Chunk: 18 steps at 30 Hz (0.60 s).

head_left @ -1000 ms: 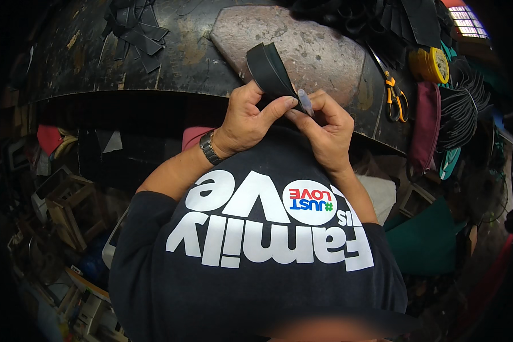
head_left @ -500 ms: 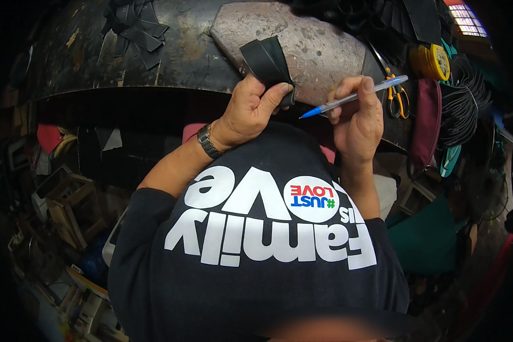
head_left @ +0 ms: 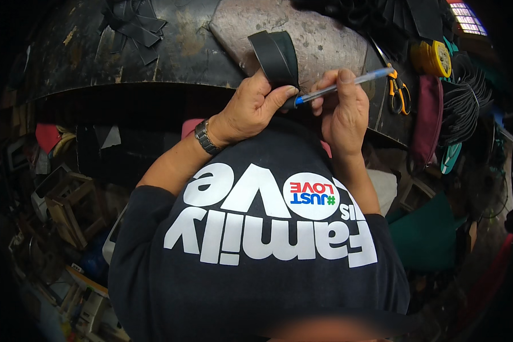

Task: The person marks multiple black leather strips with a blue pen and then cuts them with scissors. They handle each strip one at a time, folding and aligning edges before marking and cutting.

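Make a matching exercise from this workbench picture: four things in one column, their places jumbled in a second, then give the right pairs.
Things:
1. pen
2. black strip
3. scissors
4. tape measure

Places:
A. far right of the bench, yellow
B. pinched in the left hand
C. held in the right hand
D. lying flat just right of the right hand

Pairs: 1-C, 2-B, 3-D, 4-A

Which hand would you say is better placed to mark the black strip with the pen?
Right, probably. The right hand grips the pen, its tip at the black strip, while the left hand pins that strip.
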Motion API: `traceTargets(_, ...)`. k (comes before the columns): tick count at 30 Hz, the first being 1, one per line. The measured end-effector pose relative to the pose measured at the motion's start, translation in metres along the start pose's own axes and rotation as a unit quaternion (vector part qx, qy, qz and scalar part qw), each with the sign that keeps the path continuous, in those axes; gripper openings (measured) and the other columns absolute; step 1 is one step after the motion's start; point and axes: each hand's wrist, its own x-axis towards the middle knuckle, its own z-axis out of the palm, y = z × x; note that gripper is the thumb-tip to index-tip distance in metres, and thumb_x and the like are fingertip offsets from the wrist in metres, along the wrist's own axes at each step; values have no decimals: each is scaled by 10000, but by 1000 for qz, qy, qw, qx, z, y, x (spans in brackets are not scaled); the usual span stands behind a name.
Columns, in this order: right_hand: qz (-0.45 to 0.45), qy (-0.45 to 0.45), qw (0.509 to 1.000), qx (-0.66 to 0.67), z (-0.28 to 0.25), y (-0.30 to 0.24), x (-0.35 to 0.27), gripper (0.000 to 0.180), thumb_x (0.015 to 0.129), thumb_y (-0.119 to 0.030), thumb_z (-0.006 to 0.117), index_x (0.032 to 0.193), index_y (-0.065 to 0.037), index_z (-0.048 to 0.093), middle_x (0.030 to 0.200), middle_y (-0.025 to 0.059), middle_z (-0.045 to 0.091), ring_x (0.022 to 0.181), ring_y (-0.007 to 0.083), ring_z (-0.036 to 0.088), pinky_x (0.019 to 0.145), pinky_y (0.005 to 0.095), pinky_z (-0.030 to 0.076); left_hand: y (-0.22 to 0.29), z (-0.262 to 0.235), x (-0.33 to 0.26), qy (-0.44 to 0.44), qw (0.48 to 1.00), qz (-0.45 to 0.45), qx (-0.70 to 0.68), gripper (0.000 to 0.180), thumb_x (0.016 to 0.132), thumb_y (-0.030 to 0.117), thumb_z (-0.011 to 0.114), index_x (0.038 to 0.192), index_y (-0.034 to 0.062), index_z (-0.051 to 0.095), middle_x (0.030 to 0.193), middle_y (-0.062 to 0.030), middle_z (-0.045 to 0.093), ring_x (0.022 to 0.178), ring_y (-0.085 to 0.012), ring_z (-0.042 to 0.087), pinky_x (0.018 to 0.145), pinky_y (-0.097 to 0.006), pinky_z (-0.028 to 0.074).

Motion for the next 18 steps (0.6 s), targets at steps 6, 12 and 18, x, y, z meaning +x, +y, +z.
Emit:
traceTargets(6,81,-89,984,134,-14,3,13,385,987,-378,447,828,-42,552,619,35,532,521,81,463,478,198,361,2,-2,-1,-58,997,5,49,214,943,130,551,1112,1,520,808,-44,617,716,-84,580,628,-230,496)
traceTargets(12,-6,-3,998,69,-15,-7,11,374,975,-375,485,824,-40,556,690,64,576,541,87,504,484,207,379,6,-3,3,-19,999,-27,-23,205,949,119,538,1117,4,514,866,-29,611,733,-70,570,635,-219,493)
traceTargets(18,-9,11,999,29,-5,3,3,367,975,-371,484,840,-38,558,694,65,580,551,89,517,479,203,380,6,-2,2,-42,998,-45,-16,228,947,130,540,1133,4,497,813,-34,608,713,-74,571,645,-227,489)
